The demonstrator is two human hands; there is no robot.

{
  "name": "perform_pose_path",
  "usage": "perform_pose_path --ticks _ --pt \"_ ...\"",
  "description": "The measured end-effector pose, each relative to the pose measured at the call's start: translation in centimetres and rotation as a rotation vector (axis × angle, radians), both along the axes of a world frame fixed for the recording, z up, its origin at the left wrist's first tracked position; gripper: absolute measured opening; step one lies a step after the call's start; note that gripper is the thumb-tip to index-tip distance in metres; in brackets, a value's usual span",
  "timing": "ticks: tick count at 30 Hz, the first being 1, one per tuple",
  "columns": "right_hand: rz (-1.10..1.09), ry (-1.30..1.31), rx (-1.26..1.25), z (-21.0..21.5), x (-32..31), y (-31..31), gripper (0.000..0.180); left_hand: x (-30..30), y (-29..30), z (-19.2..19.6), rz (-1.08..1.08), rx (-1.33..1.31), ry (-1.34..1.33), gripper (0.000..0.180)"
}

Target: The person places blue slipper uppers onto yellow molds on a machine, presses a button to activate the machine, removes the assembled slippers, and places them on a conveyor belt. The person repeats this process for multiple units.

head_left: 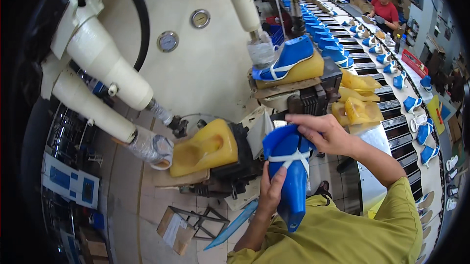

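At the centre of the frame, both hands held a blue last (292,176) crossed by white straps. The left hand (270,190) came up from the lower edge and gripped the last's side, thumb lying across the blue surface, fingers wrapped behind it. The right hand (323,132) reached in from the right and closed over the last's upper end, fingers curled down on its top edge. The last stood nearly upright, its narrow end pointing down toward the yellow-green shirt (352,229) at the lower right.

Just left of the last, a yellow pad (205,147) sat on a dark press block, empty on top. A cream arm (93,112) from the upper left ended in a plastic-wrapped tip touching the pad's left edge. Above centre, a second blue last (289,57) with white straps lay on another yellow pad (303,70), pressed by a cream arm from the top. More yellow pads (360,109) lay right of it.

Along the right side, a conveyor (391,107) curved away, carrying blue lasts with white straps. At the upper right, another person in a red top (385,10) worked beside it.
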State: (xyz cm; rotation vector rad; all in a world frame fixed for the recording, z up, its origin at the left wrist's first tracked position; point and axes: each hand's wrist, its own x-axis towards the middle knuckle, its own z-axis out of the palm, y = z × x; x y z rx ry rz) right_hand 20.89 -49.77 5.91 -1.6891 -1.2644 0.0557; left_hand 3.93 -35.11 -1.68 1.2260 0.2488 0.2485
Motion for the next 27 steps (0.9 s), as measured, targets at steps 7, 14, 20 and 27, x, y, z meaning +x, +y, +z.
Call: perform_pose_path --ticks 7,14,20,27 --pt "0.43 -0.033 0.274 -8.7 -6.3 0.8 0.138 -1.1 2.3 6.8 0.338 -0.171 -0.235 0.061" --pt "0.305 0.29 0.315 -10.0 -12.5 4.8 0.079 -2.0 6.0 12.2 0.236 0.221 -0.608 0.069" --pt "0.282 0.353 0.329 -9.4 -11.0 5.0 0.073 -0.1 6.0 15.0 0.158 0.411 -0.627 0.082" --pt "0.227 0.476 0.296 -7.8 -9.4 5.0 0.066 -0.3 6.3 9.2 0.516 0.004 -0.486 0.056"
